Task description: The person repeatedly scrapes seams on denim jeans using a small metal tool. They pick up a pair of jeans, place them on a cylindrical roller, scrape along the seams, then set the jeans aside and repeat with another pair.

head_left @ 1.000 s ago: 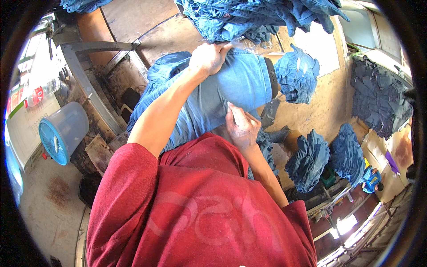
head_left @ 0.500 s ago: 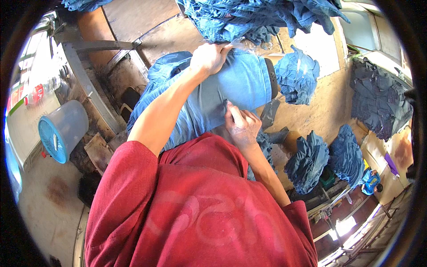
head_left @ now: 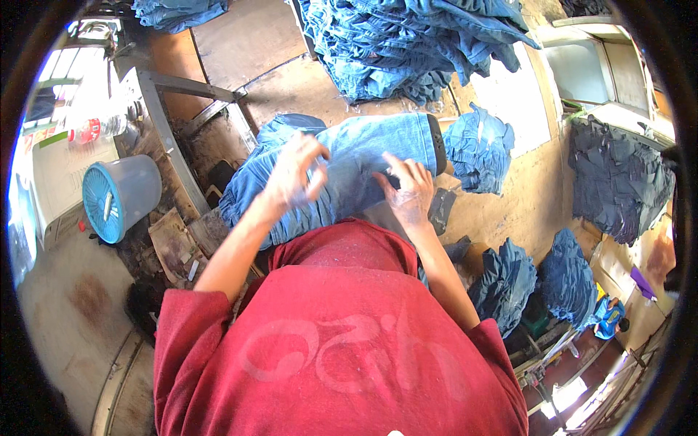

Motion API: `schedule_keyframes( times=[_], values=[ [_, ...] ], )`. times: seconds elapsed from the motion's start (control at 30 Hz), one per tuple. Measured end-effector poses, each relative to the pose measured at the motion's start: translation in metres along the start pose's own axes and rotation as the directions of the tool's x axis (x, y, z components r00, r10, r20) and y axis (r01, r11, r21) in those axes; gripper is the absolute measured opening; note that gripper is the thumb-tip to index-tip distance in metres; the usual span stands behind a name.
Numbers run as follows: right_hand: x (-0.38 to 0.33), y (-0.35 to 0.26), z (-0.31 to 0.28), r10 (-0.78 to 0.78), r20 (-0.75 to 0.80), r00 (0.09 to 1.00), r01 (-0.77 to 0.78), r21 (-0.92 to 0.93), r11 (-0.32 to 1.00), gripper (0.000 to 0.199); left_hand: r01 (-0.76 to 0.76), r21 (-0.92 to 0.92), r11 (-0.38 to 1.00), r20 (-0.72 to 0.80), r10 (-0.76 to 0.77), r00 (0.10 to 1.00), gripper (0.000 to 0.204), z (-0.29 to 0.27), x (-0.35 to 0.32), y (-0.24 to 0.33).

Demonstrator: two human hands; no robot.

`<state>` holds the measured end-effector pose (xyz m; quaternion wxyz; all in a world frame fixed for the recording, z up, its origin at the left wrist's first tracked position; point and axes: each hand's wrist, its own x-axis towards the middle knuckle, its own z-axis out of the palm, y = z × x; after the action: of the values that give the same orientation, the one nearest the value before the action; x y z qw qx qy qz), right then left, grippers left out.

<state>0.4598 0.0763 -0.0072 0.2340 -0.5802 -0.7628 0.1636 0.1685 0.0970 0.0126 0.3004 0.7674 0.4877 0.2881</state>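
Observation:
A blue denim trouser leg [head_left: 385, 138] is stretched over a board whose dark end [head_left: 436, 144] sticks out on the right. The rest of the garment bunches up at the left. Over the left part of the denim is my left hand [head_left: 297, 171], its fingers curled but apart, slightly blurred, with nothing visible in them. My right hand [head_left: 408, 190] lies at the near side of the leg toward the board's end. Its thumb and fingers are spread, and I see nothing held there. A darker patch shows on the denim between the hands.
A tall heap of blue denim [head_left: 392, 51] lies beyond the board. Smaller denim bundles [head_left: 478, 149] and a dark garment pile [head_left: 618, 178] sit to the right. On the left are a metal frame [head_left: 169, 131] and a blue-lidded bucket [head_left: 131, 192]. Another person [head_left: 609, 316] is far right.
My left hand has let go of the denim's far edge and come back toward me and left. My right hand has opened from its closed press on the cloth and lifted slightly.

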Motion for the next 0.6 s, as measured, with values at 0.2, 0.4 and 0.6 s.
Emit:
schedule_keyframes(
  times=[0.2, 0.4, 0.6],
  values=[
    [0.001, 0.016, 0.027, -0.244, -0.094, 0.965, 0.237, -0.079, 0.968, 0.014, 0.086, 0.281, 0.956, -0.192, -0.032, 0.981, 0.034, 0.063, -0.041, 0.033],
    [0.019, 0.048, 0.001, -0.440, 0.083, 0.894, 0.447, -0.193, 0.873, 0.018, 0.092, 0.290, 0.953, -0.162, -0.046, 0.986, 0.018, 0.081, -0.050, 0.022],
    [0.033, 0.051, -0.023, -0.327, 0.143, 0.934, 0.344, -0.111, 0.933, 0.021, 0.165, 0.254, 0.953, -0.196, -0.116, 0.974, 0.016, 0.076, -0.047, 0.033]
  ],
)
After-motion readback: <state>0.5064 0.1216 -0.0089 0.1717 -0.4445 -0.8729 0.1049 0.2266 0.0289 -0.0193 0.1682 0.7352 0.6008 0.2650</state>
